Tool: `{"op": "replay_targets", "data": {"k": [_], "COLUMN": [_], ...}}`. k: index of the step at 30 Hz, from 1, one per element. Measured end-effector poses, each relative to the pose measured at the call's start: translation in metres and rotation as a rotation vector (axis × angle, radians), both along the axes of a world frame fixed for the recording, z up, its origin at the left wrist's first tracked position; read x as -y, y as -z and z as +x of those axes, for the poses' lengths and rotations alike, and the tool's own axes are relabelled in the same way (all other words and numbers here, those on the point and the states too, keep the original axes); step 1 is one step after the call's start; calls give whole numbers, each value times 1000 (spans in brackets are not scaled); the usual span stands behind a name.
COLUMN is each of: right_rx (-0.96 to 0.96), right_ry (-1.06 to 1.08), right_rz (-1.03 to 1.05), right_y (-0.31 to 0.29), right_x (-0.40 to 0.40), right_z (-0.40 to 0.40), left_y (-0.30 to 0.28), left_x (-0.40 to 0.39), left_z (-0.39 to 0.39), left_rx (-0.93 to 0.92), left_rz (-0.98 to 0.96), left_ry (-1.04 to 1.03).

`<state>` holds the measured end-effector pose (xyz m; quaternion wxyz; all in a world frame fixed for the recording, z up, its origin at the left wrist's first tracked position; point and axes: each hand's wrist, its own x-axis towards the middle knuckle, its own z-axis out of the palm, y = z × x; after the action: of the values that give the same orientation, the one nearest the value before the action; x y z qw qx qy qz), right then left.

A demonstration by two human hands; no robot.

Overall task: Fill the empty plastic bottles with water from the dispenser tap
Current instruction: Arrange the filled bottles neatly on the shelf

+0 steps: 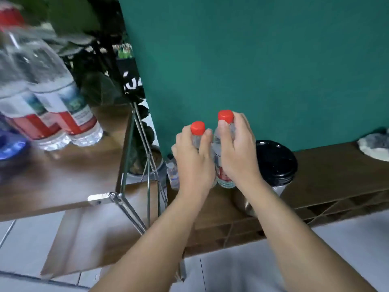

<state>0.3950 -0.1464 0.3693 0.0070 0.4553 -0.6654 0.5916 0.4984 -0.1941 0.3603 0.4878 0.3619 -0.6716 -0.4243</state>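
Two clear plastic bottles with red caps stand side by side on a low wooden shelf (328, 171) in front of a green wall. My left hand (193, 159) grips the left bottle (197, 131) just under its cap. My right hand (237, 148) grips the right bottle (225, 119) around its upper body, thumb near the cap. No dispenser tap is in view.
A black-lidded metal cup (275, 163) stands right of the bottles. A small bottle (173, 171) sits to their left. Large labelled water bottles (63, 106) rest on a wooden table (63, 175) at left. A metal stand (139, 157) rises between. A cloth (374, 146) lies far right.
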Motion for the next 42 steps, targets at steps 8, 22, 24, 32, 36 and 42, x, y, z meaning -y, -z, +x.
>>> {"op": "replay_targets", "data": {"k": [8,22,24,32,36,42], "right_rx": [-60,84,101,73,67,52], "right_ry": [-44,-341,-365,-394,-400,-423], "right_rz": [-206,-235,-224,-166,-184,-211], "right_y": [-159,-201,-195,-179,-174,-169], "right_x": [-44,58,71,96,99,98], "right_z": [88,245,254,262,266,264], "left_y": [-164,-223,-219,-199,-188,-180], "left_x": [-38,54,64,89,91,92], "left_z": [88,251,260,271,275,274], "left_rx": [-281,-262,-252,-214,-195,-154], "left_rz": [-171,-254,-257,-202,-191,-240], "left_ry": [109,-97,-123,-189,-186,-212]}}
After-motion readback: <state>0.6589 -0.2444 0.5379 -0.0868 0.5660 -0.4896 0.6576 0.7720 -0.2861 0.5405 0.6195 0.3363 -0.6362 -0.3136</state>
